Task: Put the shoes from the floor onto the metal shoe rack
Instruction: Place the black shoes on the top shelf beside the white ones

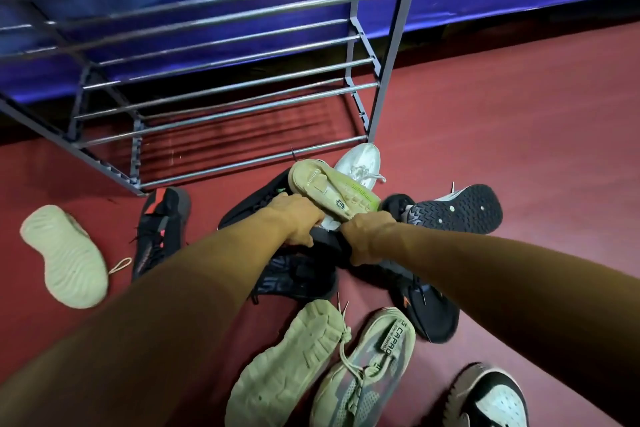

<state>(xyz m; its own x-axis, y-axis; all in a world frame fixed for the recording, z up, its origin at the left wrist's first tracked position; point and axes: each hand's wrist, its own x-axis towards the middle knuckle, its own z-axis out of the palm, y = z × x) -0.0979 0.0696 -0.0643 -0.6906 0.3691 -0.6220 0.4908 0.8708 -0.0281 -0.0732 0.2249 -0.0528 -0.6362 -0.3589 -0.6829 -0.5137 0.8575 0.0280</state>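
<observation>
Left hand (298,218) and right hand (367,240) grip sole-up shoe (332,191) between them.

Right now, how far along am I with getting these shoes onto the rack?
Done: nothing, the rack shelves in view hold no shoes. In hand: left grip and right grip hold a tan-soled shoe, sole up. Left: every shoe, all down on the floor.

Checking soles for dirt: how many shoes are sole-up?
4: pale shoe far left; tan shoe bottom centre; black-soled shoe right of centre; green-streaked shoe gripped by left hand and right hand. Overlapping shoes may hide more.
</observation>
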